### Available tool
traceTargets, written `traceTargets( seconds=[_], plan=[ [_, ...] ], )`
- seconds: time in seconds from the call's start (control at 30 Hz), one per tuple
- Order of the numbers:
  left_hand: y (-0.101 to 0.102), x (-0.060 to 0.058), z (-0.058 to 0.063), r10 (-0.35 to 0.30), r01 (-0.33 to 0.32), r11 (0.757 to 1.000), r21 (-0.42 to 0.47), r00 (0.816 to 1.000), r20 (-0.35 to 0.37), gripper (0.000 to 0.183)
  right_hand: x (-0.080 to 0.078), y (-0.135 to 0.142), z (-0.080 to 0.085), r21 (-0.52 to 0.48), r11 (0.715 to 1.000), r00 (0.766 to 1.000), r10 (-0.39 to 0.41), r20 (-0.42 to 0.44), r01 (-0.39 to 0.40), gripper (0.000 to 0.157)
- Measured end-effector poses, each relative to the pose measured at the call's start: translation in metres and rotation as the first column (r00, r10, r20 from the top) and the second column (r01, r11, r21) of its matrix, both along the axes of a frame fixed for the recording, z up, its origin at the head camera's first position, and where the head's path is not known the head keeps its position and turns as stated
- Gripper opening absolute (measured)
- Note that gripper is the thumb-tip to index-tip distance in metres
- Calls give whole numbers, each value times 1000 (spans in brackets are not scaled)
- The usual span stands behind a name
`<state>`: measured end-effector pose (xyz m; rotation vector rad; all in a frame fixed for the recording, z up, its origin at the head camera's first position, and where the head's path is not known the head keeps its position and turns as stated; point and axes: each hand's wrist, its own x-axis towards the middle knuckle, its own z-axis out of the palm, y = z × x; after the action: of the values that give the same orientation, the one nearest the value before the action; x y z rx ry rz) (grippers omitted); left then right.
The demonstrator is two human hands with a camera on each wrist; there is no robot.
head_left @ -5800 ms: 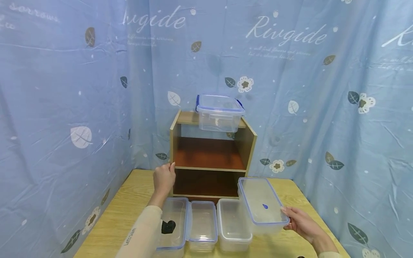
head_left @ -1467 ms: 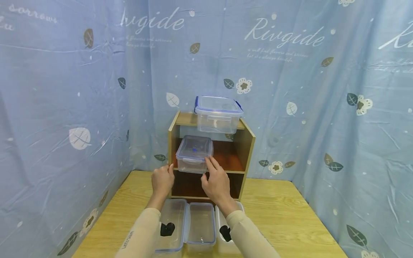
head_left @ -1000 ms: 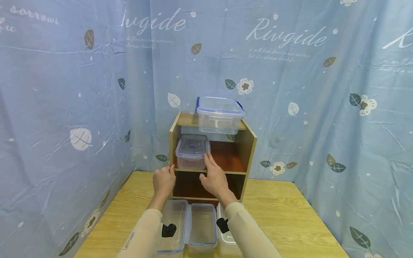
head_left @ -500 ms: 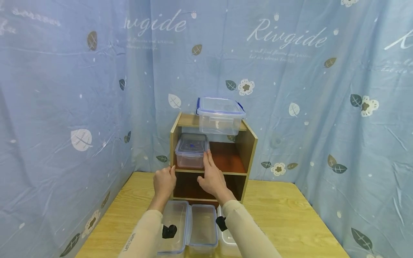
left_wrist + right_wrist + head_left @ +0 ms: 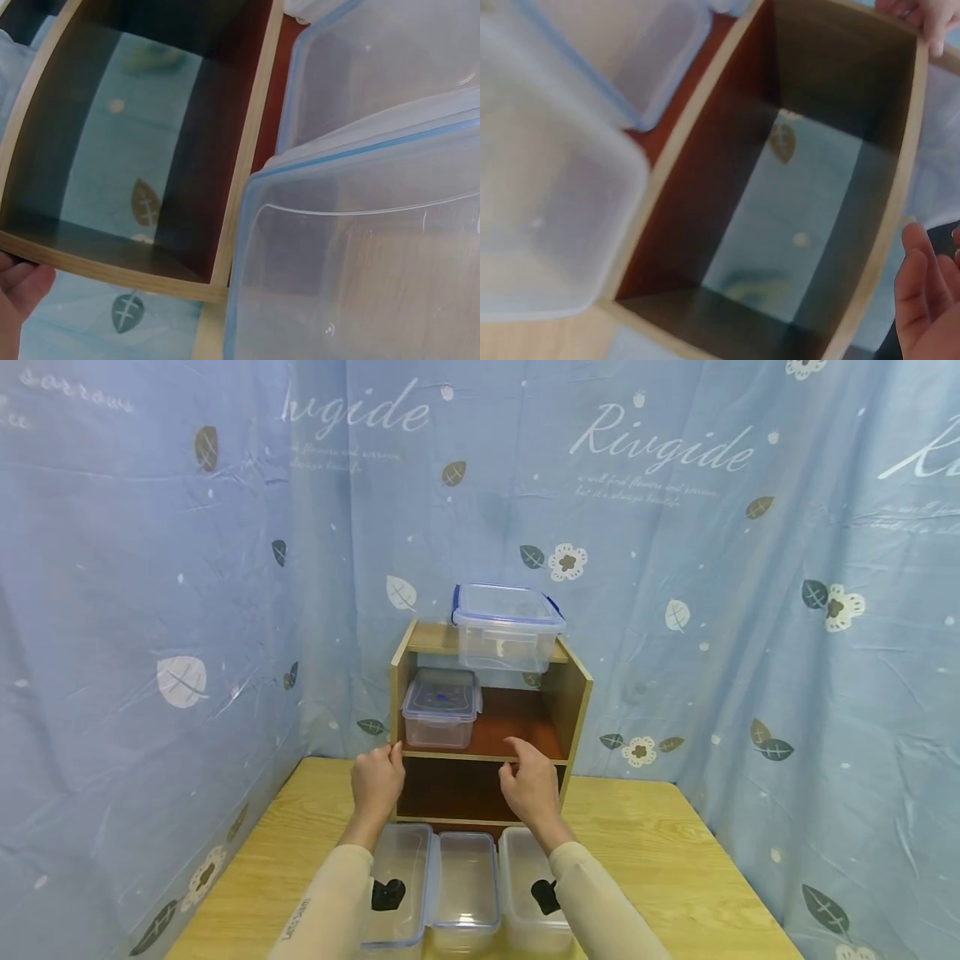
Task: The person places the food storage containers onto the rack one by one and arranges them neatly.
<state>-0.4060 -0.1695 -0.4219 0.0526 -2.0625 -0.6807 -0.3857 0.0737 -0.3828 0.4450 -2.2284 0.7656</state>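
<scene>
The left hand (image 5: 377, 781) grips the left side panel of a small wooden shelf (image 5: 567, 714); in the left wrist view its fingertips (image 5: 34, 289) press at the panel's edge. A clear storage box (image 5: 441, 714) with a lid and blue mark stands on the middle shelf, against the left side. To its right and apart from it, the right hand (image 5: 531, 783) hovers before the shelf with loosely bent fingers and nothing in them. Another lidded clear box (image 5: 510, 627) with blue latches stands on the shelf's top, its front overhanging the top board.
In front of the shelf stand three clear boxes in a row: a blue-rimmed left one (image 5: 405, 860), a narrower blue-rimmed one (image 5: 467, 881) and a white-rimmed one (image 5: 525, 860). A wooden table (image 5: 645, 852) carries everything. A blue patterned curtain (image 5: 645, 610) hangs behind and beside it.
The lidded box went from the right hand at the right onto the middle shelf, then was pushed inward and left. The right hand has let go and drawn back right. The left hand keeps its place.
</scene>
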Motion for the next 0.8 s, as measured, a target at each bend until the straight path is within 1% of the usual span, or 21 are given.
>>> traceTargets(
  seconds=[0.1,0.2,0.33,0.43,0.6,0.8],
  plan=[
    [-2,1,2,-1,1,1000,2,1000,6,39,-1,12,-7,-30,1000,999,-4,33,5,25],
    [-2,-1,1,-1,1,1000,10,1000,11,38,-1,23,-14,-43,999,993,-12,114,17,16],
    [-1,-1,0,-1,1,1000,19,1000,10,39,1,38,-23,-33,999,963,-19,268,29,15],
    [-1,-1,1,-2,2,1000,28,1000,12,40,1,48,-31,-41,999,935,-16,353,33,15],
    [-1,-1,1,-3,2,1000,29,1000,16,40,1,64,-45,-54,995,905,-53,422,83,14],
    [-1,0,1,-4,4,999,36,1000,23,40,3,79,-61,-13,993,883,-102,458,121,14]
  ],
)
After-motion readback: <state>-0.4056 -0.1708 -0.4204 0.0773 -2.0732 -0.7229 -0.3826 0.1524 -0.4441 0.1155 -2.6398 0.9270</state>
